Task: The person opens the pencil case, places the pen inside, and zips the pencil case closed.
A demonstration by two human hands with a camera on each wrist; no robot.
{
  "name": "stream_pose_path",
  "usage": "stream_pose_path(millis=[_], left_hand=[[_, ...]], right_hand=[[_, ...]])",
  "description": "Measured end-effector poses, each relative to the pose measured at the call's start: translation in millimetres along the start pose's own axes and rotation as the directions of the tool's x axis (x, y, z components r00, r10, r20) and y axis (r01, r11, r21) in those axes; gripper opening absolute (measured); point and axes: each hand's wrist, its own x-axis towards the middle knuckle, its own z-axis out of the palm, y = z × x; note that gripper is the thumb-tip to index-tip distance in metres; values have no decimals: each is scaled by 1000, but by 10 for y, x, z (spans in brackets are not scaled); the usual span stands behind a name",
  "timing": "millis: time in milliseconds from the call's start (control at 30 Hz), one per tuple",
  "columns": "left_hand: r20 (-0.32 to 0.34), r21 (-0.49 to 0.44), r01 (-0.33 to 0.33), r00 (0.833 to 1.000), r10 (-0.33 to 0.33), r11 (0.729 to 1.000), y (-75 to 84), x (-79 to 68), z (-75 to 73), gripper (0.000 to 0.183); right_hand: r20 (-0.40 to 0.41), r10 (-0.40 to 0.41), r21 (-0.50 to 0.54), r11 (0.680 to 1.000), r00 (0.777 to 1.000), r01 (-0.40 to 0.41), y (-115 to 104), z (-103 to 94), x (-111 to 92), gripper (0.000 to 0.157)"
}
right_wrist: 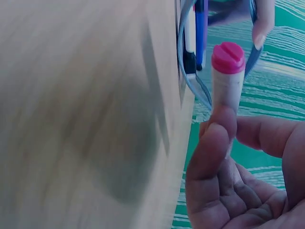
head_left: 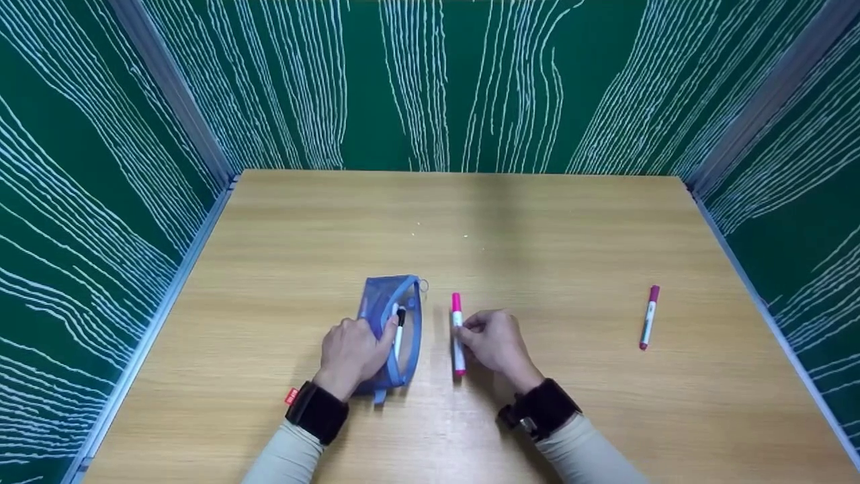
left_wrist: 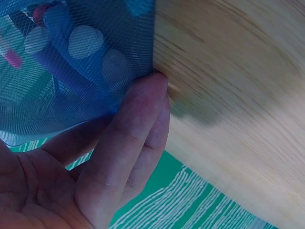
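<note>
A blue mesh pencil case (head_left: pixel 383 296) lies on the table with its long side opening spread and markers inside, among them a black-capped one (head_left: pixel 400 319). My left hand (head_left: pixel 355 349) grips the case by its left side, the thumb at the rim of the opening. In the left wrist view, the fingers (left_wrist: pixel 138 119) bear on the mesh, and several marker ends (left_wrist: pixel 86 42) show through it. To the right of the case, my right hand (head_left: pixel 496 339) pinches a pink-capped white marker (head_left: pixel 457 336) between thumb and fingers; its pink end (right_wrist: pixel 228 58) faces the case.
A second marker (head_left: pixel 649 317), with a purple cap, lies farther right on the wooden table (head_left: pixel 571 235). Tiny white specks dot the table behind the case. Green panels (head_left: pixel 463 87) with white wavy lines stand at the back and both sides.
</note>
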Motion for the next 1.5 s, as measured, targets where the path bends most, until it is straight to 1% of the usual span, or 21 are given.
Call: stream_pose_path(millis=[267, 500, 733, 1000, 1267, 1333, 1500], left_hand=[[1, -9, -4, 1000, 4, 1000, 0, -5, 10, 68], [-8, -6, 15, 1000, -15, 1000, 10, -13, -9, 72], [11, -13, 22, 1000, -22, 1000, 12, 10, -3, 69], [22, -12, 30, 999, -30, 999, 10, 0, -6, 68], [29, -15, 32, 999, -31, 999, 5, 2, -9, 66], [15, -13, 26, 1000, -26, 1000, 5, 0, -6, 66], [-33, -8, 12, 999, -12, 1000, -2, 1, 8, 65]], right_hand=[[54, -17, 41, 999, 998, 15, -85, 204, 19, 11], [66, -75, 28, 997, 995, 73, -193, 333, 48, 14], [87, -89, 79, 993, 992, 82, -270, 456, 86, 13], [115, -28, 122, 992, 993, 14, -343, 602, 124, 11], [125, -5, 142, 990, 992, -13, -413, 730, 155, 11], [126, -9, 153, 988, 992, -11, -419, 754, 156, 11], [126, -33, 226, 974, 991, 4, -405, 790, 152, 11]])
